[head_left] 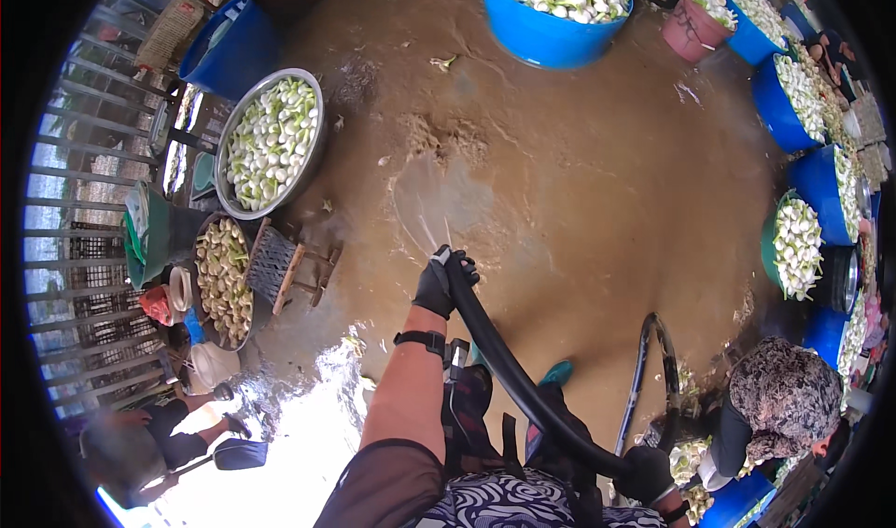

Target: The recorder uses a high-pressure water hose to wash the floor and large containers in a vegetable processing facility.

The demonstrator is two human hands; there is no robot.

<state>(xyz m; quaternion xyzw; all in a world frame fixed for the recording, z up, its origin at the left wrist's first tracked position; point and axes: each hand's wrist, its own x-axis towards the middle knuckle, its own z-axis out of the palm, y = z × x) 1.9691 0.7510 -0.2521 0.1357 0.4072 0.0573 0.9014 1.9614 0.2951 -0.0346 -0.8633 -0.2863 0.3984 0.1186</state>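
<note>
While water fans out from its nozzle end, your left hand [446,283], in a black glove, is wrapped tight around the tip of the thick black rubber hose [513,374], fingers closed over it. From that grip the hose curves back and down toward you, to where your right hand [646,473] (also black-gloved) is clamped around it low beside your body; behind that hand the hose loops up and away in a thin arc. Just ahead of the forward grip, the spray strikes the wet brown concrete floor [579,183], leaving a pale washed patch. Off to the left of the nozzle hand sits a wide round metal basin of white-and-green bulbs [271,143], with a dark round tray of cut yellowish pieces [222,279] nearer you. Far beyond the spray stands a big blue plastic tub heaped with white bulbs [553,10]. To the right of your rear grip, a person in a patterned top [784,402] crouches low.
</note>
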